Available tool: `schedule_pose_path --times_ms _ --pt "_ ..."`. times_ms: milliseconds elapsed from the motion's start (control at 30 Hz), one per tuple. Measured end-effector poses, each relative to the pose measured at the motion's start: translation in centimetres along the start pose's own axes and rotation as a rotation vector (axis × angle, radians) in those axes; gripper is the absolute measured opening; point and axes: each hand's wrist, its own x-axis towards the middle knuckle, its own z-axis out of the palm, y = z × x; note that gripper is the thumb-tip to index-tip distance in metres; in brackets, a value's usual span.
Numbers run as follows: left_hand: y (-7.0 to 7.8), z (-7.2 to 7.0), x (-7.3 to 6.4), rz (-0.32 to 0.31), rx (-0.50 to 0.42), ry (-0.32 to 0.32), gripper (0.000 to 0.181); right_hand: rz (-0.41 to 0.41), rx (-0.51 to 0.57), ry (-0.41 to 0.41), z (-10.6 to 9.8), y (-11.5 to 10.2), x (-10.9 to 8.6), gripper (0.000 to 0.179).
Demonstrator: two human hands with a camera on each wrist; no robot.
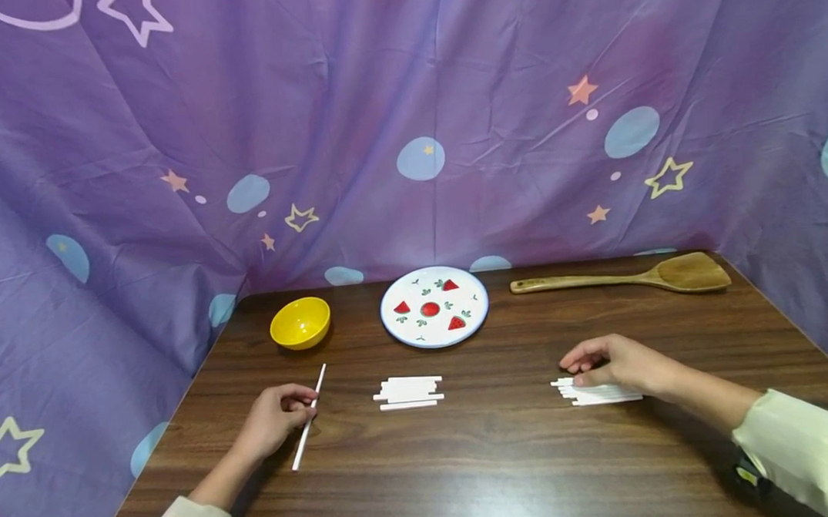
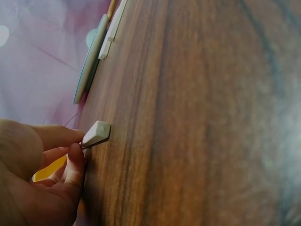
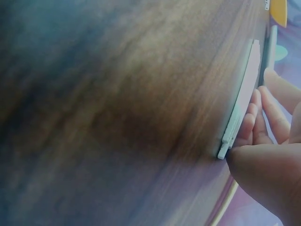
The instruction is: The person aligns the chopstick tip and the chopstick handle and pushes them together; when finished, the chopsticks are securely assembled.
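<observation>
Brown bench, stick-handling step imo: left hand pinching white stick, 8 o'clock; right hand loose; next wants finesse.

Your head camera is looking forward and down from above the near side of the table, taking in your left hand and right hand from well back. Each wrist camera is sitting low and close to its own hand, facing along the table (which is running steeply up both views). Both wrist views are sharing the yellow bowl and plate with the head view.
</observation>
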Motion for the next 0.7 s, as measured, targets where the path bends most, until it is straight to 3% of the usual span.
schedule_pose_path --times_ms 467,700 --pt "0.5 -0.1 0.2 -0.046 -0.059 -0.007 0.021 0.040 0.035 -0.018 0.1 0.1 0.1 0.035" --pt "2.2 0.1 1.2 0.010 -0.039 -0.018 0.022 0.043 0.021 -0.014 -0.1 0.1 0.1 0.036"
